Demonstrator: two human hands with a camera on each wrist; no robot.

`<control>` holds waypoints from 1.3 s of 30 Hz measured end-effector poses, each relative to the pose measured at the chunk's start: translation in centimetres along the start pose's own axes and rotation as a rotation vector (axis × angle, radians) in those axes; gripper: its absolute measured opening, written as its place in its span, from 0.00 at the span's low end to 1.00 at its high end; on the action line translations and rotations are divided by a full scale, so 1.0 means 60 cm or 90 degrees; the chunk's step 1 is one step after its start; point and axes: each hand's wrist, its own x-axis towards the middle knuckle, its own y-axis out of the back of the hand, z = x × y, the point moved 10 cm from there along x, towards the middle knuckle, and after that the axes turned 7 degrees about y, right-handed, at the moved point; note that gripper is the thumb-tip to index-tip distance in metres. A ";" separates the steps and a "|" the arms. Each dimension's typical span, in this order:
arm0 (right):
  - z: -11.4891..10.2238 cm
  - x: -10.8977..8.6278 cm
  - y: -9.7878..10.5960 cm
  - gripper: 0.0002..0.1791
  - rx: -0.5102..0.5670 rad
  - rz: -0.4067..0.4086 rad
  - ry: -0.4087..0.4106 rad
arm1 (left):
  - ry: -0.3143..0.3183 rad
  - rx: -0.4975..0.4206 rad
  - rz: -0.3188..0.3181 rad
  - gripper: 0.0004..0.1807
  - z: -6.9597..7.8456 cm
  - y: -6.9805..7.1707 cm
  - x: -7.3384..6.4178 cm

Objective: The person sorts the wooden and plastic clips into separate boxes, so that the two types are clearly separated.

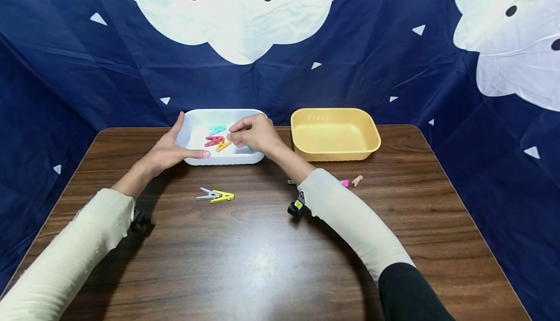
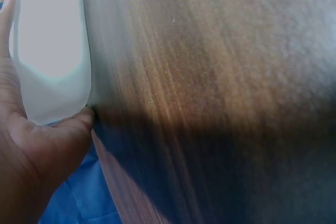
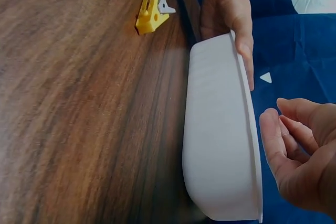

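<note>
My left hand [image 1: 168, 151] grips the left end of a white plastic tray [image 1: 225, 161], thumb along its front side and fingers at the back. In the tray lie light-blue clothespins [image 1: 217, 130], red clothespins [image 1: 214, 140] and an orange clothespin [image 1: 223, 145]. Over the tray's right part, my right hand [image 1: 255, 133] has its fingertips bent down close by the orange clothespin. The right wrist view shows the thumb and fingers of that hand [image 3: 304, 148] loosely bent, with nothing visible between them. From there, the tray's high side [image 3: 220, 124] hides the clothespins.
A yellow tray [image 1: 337, 155] stands right of the white one. On the wooden table [image 1: 262, 262] in front lie a grey clothespin [image 1: 207, 194] and a yellow clothespin [image 1: 222, 196]. Beyond my right forearm are a pink heart peg [image 1: 345, 183] and a peach peg [image 1: 357, 180].
</note>
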 end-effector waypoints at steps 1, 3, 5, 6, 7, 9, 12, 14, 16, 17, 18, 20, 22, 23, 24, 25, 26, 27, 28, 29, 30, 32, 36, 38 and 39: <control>-0.001 -0.004 0.001 0.10 -0.001 -0.002 0.003 | 0.000 -0.001 0.000 0.85 -0.001 0.000 0.000; -0.003 -0.011 0.003 0.10 0.004 -0.003 0.011 | 0.000 -0.001 -0.001 0.85 -0.002 0.000 0.002; -0.006 -0.017 0.006 0.09 0.008 -0.002 0.023 | 0.001 -0.001 0.000 0.85 -0.003 0.001 0.003; -0.007 -0.021 0.008 0.09 0.008 -0.002 0.030 | 0.002 -0.002 0.000 0.85 -0.003 0.001 0.003; -0.008 -0.024 0.009 0.09 0.013 -0.001 0.036 | 0.002 -0.001 0.000 0.85 -0.003 0.001 0.003; -0.009 -0.030 0.011 0.08 0.023 0.000 0.047 | 0.003 -0.003 0.001 0.85 -0.003 0.002 0.003; -0.008 -0.039 0.012 0.08 0.037 -0.001 0.057 | 0.005 -0.002 0.001 0.85 -0.003 0.003 0.001; -0.006 -0.045 0.013 0.08 0.046 -0.002 0.060 | 0.004 0.000 0.001 0.85 -0.004 0.003 0.001; -0.004 -0.052 0.012 0.08 0.051 -0.003 0.060 | 0.004 0.001 0.000 0.85 -0.004 0.003 0.001; -0.003 -0.055 0.012 0.08 0.054 -0.003 0.061 | 0.004 0.003 0.000 0.85 -0.005 0.003 0.000; -0.002 -0.058 0.012 0.08 0.053 -0.004 0.061 | 0.003 0.001 0.000 0.85 -0.005 0.003 0.000; 0.000 -0.065 0.011 0.08 0.048 -0.005 0.061 | 0.003 0.001 0.001 0.85 -0.006 0.003 0.001; 0.003 -0.071 0.010 0.08 0.049 -0.006 0.059 | 0.003 0.003 0.002 0.85 -0.006 0.003 0.001; 0.004 -0.074 0.010 0.08 0.050 -0.007 0.056 | 0.003 0.005 0.002 0.85 -0.006 0.003 0.002; 0.006 -0.077 0.009 0.08 0.051 -0.009 0.052 | 0.003 0.006 0.002 0.85 -0.006 0.003 0.002; 0.008 -0.080 0.008 0.08 0.052 -0.010 0.049 | 0.003 0.009 0.003 0.85 -0.006 0.004 0.002; 0.009 -0.084 0.006 0.09 0.057 -0.012 0.045 | 0.004 0.011 0.003 0.85 -0.005 0.004 0.002; 0.012 -0.087 0.005 0.09 0.060 -0.014 0.040 | 0.003 0.011 0.003 0.85 -0.005 0.004 0.002; 0.013 -0.090 0.004 0.09 0.062 -0.015 0.038 | 0.003 0.012 0.003 0.85 -0.005 0.003 0.002; 0.014 -0.094 0.002 0.09 0.061 -0.017 0.037 | 0.002 0.011 0.003 0.85 -0.004 0.003 0.002; 0.016 -0.098 0.000 0.09 0.061 -0.020 0.035 | 0.002 0.011 0.002 0.85 -0.003 0.003 0.001; 0.020 -0.105 -0.003 0.09 0.056 -0.025 0.033 | 0.000 0.010 0.002 0.85 -0.002 0.002 0.000; 0.030 -0.121 -0.012 0.11 0.030 -0.044 0.029 | -0.003 0.010 0.002 0.85 0.000 0.001 0.001; 0.035 -0.128 -0.015 0.13 0.009 -0.052 0.029 | -0.003 0.010 0.001 0.85 0.000 0.000 0.002; 0.036 -0.131 -0.017 0.14 0.003 -0.057 0.030 | -0.003 0.010 0.001 0.85 0.001 0.000 0.003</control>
